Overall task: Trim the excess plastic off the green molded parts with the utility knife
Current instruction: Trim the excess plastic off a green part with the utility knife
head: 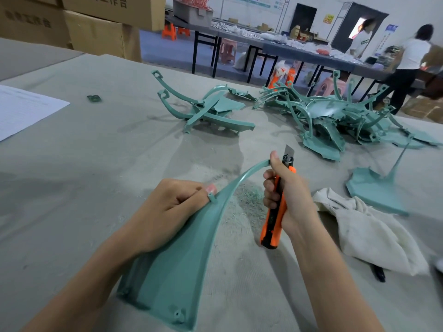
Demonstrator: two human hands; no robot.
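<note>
A green molded part (177, 267) with a broad base and a long curved arm lies in front of me. My left hand (167, 212) grips it near where the arm begins. My right hand (285, 195) holds an orange utility knife (275, 216), blade extended and pointing up, with the thumb pressed against the tip of the part's arm. A small pile of green parts (211, 111) lies in the middle of the table and a larger pile (335, 116) at the right.
Plastic shavings (242, 197) lie on the grey table cover (96, 164). A white cloth (369, 231) and a single green part (376, 192) lie at the right. A paper sheet (21, 109) lies at the left. Cardboard boxes (79, 22) stand behind; two people stand at far tables.
</note>
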